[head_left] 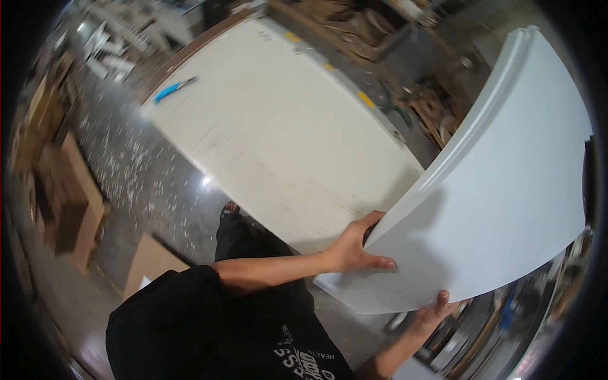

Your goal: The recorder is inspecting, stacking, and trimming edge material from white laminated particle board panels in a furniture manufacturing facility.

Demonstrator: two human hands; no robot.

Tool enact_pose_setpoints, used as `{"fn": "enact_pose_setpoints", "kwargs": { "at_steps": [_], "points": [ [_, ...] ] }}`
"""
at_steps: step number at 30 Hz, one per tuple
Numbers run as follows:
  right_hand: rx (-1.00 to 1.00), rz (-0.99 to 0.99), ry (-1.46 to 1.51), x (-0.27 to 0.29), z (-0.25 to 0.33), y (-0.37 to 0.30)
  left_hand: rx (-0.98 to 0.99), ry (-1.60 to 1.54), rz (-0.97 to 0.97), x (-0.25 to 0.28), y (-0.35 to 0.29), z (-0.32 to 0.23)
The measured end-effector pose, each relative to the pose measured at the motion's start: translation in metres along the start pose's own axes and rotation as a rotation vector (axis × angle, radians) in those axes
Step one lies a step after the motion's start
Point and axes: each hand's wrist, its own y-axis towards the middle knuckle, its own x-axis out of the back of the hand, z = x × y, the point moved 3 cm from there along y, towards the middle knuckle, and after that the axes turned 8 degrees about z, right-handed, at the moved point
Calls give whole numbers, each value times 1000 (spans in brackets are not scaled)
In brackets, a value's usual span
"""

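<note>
A stack of large white sheets [506, 171] bends upward at the right, over the right end of a pale worktable [272, 126]. My left hand [361, 244] grips the stack's left edge, its thumb lying on the front face and the fingers behind. Lower right, my right hand [438, 310] holds the bottom edge, with the thumb in front and the other fingers hidden by the sheets. A blue utility knife [175, 89] lies at the table's far left corner, away from both hands.
White scraps litter the grey floor [145, 171] left of the table. Cardboard boxes [69, 196] stand at the far left, and a brown cardboard piece [152, 261] lies near my left elbow. Yellow marks [366, 99] line the table's far edge. Wood offcuts [437, 114] are piled beyond it.
</note>
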Motion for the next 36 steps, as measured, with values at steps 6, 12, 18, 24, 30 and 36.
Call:
{"fn": "enact_pose_setpoints", "kwargs": {
  "at_steps": [6,12,18,24,30,36],
  "points": [
    [19,428,-175,-56,-9,93,-143,-151,-340,25,-40,66],
    [2,1005,-505,-177,-9,121,-89,-430,-477,37,-74,147],
    [132,1308,-586,-244,-49,114,-234,-488,-621,57,-84,192],
    [495,1377,-736,-282,-56,80,-249,-403,-686,82,-100,214],
    [657,1319,-827,-296,-81,52,20,-364,-727,89,-124,239],
    [872,1077,-974,-270,-126,10,201,159,-1164,101,-293,213]
  ]
}}
